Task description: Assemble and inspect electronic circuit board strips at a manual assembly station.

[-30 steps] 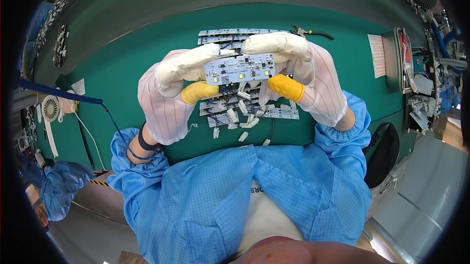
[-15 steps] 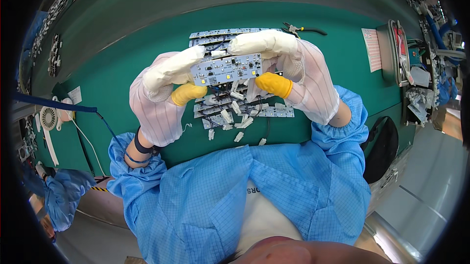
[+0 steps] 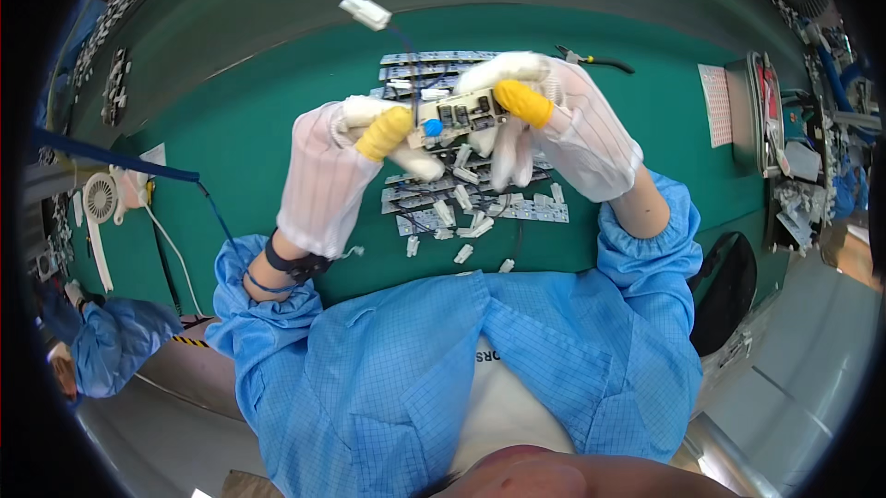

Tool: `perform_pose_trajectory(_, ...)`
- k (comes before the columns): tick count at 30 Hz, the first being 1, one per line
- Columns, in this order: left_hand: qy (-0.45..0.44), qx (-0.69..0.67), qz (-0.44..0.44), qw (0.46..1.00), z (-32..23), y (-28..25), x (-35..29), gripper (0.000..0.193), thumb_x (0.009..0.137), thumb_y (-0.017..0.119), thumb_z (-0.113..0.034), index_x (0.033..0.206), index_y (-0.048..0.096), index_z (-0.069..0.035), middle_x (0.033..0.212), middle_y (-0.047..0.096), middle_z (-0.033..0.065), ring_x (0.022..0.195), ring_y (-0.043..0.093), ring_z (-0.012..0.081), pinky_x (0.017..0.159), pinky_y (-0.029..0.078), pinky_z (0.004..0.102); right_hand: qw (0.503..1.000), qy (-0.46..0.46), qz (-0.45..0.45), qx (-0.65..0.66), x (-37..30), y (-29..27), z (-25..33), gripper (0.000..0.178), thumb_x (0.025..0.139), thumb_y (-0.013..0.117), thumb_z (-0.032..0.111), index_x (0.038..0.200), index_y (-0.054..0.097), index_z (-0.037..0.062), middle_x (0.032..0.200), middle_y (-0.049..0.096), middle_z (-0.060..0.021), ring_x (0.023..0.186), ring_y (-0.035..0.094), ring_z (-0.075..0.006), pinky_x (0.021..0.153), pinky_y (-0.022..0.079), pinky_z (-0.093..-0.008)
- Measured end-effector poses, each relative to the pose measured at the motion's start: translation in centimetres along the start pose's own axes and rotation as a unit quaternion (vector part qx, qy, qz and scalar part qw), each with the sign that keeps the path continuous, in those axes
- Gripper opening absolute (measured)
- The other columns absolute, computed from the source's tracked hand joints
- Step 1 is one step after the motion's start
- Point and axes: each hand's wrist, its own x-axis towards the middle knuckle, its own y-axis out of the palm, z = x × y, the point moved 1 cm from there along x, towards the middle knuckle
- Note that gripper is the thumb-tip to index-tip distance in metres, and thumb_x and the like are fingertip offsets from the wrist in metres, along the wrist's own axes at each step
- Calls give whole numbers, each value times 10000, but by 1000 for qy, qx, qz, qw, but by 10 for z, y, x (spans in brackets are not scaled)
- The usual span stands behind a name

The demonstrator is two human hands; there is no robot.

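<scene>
Between both gloved hands I hold a small circuit board (image 3: 458, 117), its component side showing dark parts and a round blue one. My left hand (image 3: 380, 133), with a yellow cot on the thumb, grips its left end. My right hand (image 3: 526, 110), also with a yellow-covered thumb, pinches the right end. A dark wire rises from the board's left end to a white plug connector (image 3: 365, 12), which hangs in the air beyond my left hand. Below my hands lie rows of similar boards (image 3: 531, 207) with wires and several white connectors (image 3: 464, 253).
A green mat (image 3: 314, 83) covers the bench. Cutting pliers (image 3: 595, 61) lie at the far right, near a printed sheet (image 3: 713, 106) and a metal tin (image 3: 749, 115). A small white fan (image 3: 101, 196) stands at left. A blue cord (image 3: 120, 158) runs to my left wrist. Another person's blue sleeve (image 3: 125, 341) shows at lower left.
The board has been turned over, from its white face with yellow squares to its component side. Its wired connector now stands out past my left hand, and both thumbs lie on top.
</scene>
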Motion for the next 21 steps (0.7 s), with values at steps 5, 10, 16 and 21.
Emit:
perform_pose_trajectory(5,-67,-285,110,950,10,2,6,309,882,618,-142,1078,569,93,947,670,172,837,682,224,725,562,300,984,54,-83,-147,4,18,17,397,879,613,247,1123,524,-54,785,661,-110,675,644,-133,593,514,-208)
perform_pose_trajectory(10,52,-70,73,993,17,-10,9,239,826,661,-85,1045,646,11,984,677,105,841,649,163,705,532,275,940,-16,-146,-309,0,30,24,494,868,624,295,1186,491,-59,1015,638,-139,902,640,-197,712,532,-275)
perform_pose_trajectory(16,47,137,-401,905,83,-138,26,236,793,622,5,1016,689,-34,964,700,57,862,640,138,762,493,256,950,-43,-159,-267,-12,21,25,601,854,659,361,1244,457,-50,1180,548,-169,937,645,-225,718,552,-285)
perform_pose_trajectory(21,-78,179,-357,913,152,-156,15,647,774,503,57,1387,342,-71,1248,580,131,1118,576,251,894,484,304,936,-66,-142,-317,-10,4,25,388,886,624,204,1184,527,-26,1130,572,-154,945,640,-223,727,553,-284)
